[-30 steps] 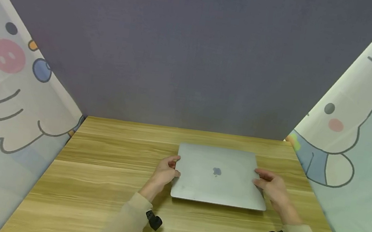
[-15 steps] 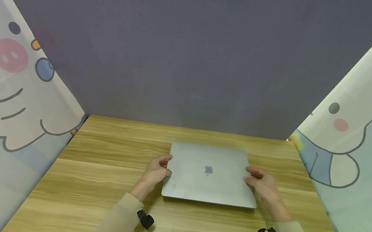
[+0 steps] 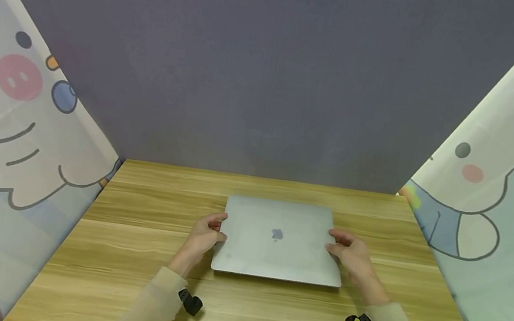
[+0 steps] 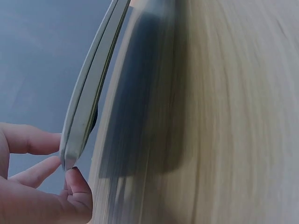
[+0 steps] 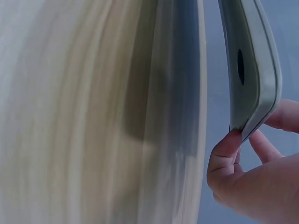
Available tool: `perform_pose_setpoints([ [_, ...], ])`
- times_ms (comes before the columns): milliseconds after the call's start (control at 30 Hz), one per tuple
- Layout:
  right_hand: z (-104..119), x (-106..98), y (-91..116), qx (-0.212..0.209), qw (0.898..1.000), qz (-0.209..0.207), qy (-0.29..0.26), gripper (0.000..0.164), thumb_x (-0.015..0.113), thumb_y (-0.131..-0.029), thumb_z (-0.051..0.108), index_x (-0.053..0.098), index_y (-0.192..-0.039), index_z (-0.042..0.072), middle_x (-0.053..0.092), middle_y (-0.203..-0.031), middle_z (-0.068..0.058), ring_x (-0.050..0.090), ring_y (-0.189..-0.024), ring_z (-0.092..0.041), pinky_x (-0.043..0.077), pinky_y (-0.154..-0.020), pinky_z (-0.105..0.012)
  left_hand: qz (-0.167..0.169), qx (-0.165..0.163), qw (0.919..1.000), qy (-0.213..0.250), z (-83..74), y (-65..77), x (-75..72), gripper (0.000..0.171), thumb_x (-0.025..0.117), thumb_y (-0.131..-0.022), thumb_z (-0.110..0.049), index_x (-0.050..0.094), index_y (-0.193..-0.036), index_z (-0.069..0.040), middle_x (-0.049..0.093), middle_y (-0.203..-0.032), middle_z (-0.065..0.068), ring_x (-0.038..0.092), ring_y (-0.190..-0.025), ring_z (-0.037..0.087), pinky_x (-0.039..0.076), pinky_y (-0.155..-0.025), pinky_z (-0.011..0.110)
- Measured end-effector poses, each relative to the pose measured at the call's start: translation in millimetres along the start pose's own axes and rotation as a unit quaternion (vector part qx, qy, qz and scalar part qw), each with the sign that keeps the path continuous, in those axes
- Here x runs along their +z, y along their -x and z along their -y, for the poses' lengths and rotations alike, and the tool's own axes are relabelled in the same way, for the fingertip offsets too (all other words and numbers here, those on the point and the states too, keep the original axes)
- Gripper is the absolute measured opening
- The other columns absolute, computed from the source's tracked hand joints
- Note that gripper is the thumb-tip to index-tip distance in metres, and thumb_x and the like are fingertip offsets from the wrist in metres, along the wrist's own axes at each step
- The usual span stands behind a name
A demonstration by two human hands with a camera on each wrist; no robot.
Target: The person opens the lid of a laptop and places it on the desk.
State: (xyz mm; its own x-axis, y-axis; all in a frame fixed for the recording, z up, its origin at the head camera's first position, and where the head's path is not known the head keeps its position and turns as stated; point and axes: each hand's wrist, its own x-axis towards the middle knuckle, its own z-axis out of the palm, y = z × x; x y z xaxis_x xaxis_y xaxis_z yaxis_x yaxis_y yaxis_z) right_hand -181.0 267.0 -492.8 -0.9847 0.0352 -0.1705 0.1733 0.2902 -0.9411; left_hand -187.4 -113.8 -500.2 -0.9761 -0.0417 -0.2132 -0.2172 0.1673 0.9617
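Note:
A closed silver laptop with an apple logo on its lid is held level in the head view. My left hand pinches its left side between thumb and fingers. The right side is gripped the same way by my right hand. Seen in the left wrist view, the laptop's thin edge hangs above the wood, casting a dark shadow. From the right wrist, a dark round foot shows on the underside of the laptop, which is also apart from the table.
The wood-grain table ends at a dark grey upright panel at the back. Cartoon-printed curtains hang at the left and right. A small black camera sits on each wrist.
Both hands have carried the laptop to the left across the table, keeping it level. Their grip on its two sides looks the same.

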Motion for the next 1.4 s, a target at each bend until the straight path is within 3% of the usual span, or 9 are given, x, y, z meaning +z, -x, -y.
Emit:
perform_pose_setpoints([
  [300, 4.9, 17.2, -0.2, 0.012, 1.000, 0.012, -0.006, 0.047, 0.068, -0.093, 0.001, 0.056, -0.137, -0.009, 0.051, -0.134, -0.023, 0.047, -0.118, -0.029, 0.051, -0.081, -0.014, -0.010, -0.001, 0.9999, 0.012, 6.4, -2.9, -17.1, 0.060, 0.065, -0.080, 0.012, 0.061, -0.139, -0.001, 0.050, -0.120, 0.017, 0.045, -0.107, 0.028, 0.046, -0.074, 0.026],
  [500, 5.9, 23.4, -2.6, 0.004, 1.000, 0.019, 0.008, 0.047, 0.069, -0.092, 0.002, 0.057, -0.136, -0.009, 0.052, -0.135, -0.024, 0.050, -0.114, -0.030, 0.051, -0.080, -0.016, -0.011, -0.004, 0.9999, -0.008, 9.4, -2.0, -23.5, 0.060, 0.065, -0.081, 0.010, 0.060, -0.139, -0.002, 0.050, -0.120, 0.018, 0.045, -0.107, 0.028, 0.046, -0.075, 0.029],
  [767, 4.2, 26.9, -4.1, 0.018, 0.999, 0.016, 0.031, 0.046, 0.069, -0.092, 0.000, 0.058, -0.136, -0.008, 0.051, -0.138, -0.025, 0.047, -0.125, -0.035, 0.048, -0.091, -0.023, -0.015, -0.003, 0.9997, -0.017, 17.2, -9.4, -21.6, 0.060, 0.068, -0.079, 0.011, 0.062, -0.138, -0.002, 0.053, -0.120, 0.018, 0.047, -0.109, 0.030, 0.047, -0.079, 0.030],
  [1067, 0.4, 33.1, -11.2, 0.017, 0.998, 0.008, 0.067, 0.043, 0.069, -0.090, -0.001, 0.062, -0.132, -0.006, 0.053, -0.122, -0.020, 0.048, -0.109, -0.029, 0.049, -0.080, -0.025, -0.031, -0.005, 0.9987, -0.039, 19.8, -11.9, -17.3, 0.060, 0.065, -0.078, 0.012, 0.061, -0.137, 0.001, 0.054, -0.120, 0.019, 0.048, -0.110, 0.031, 0.047, -0.083, 0.032],
  [1400, -3.4, 36.7, -13.5, 0.024, 0.995, 0.003, 0.101, 0.041, 0.068, -0.090, -0.001, 0.063, -0.131, -0.005, 0.056, -0.120, -0.019, 0.050, -0.109, -0.029, 0.050, -0.084, -0.032, -0.031, -0.021, 0.9980, -0.052, 16.2, -13.0, -13.5, 0.060, 0.064, -0.081, 0.013, 0.060, -0.139, 0.001, 0.054, -0.123, 0.021, 0.049, -0.112, 0.033, 0.049, -0.081, 0.034],
])
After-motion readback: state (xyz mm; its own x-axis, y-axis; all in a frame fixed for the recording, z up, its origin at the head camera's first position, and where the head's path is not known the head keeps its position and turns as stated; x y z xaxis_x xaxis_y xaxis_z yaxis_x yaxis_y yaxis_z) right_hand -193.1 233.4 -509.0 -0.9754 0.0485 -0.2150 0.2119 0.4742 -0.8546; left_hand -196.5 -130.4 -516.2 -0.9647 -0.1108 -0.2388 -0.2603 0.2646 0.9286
